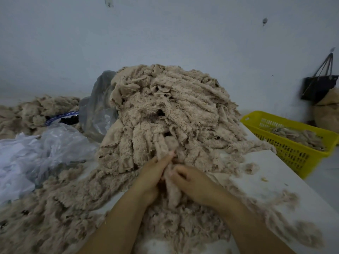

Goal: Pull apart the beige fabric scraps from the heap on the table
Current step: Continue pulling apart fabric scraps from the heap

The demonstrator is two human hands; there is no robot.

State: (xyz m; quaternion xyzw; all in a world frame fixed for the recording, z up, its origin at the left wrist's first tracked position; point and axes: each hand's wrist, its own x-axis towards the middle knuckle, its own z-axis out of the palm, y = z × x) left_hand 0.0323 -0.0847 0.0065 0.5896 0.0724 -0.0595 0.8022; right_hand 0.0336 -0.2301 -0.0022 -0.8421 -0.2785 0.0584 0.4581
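My left grip [154,173] and my right grip [190,182] meet at the near foot of the heap [170,110] of beige fabric scraps, which rises in the middle of the white surface [266,173]. Both close on one fluffy strip [172,193] that runs down between them: the left pinches its left edge with long fingers pointing into the pile, and the right curls its fingers round the other edge. Loose fluff [55,208] spreads around my forearms. Crumpled clear plastic [45,149] lies to the left, and a yellow basket [293,153] holding some scraps sits to the right.
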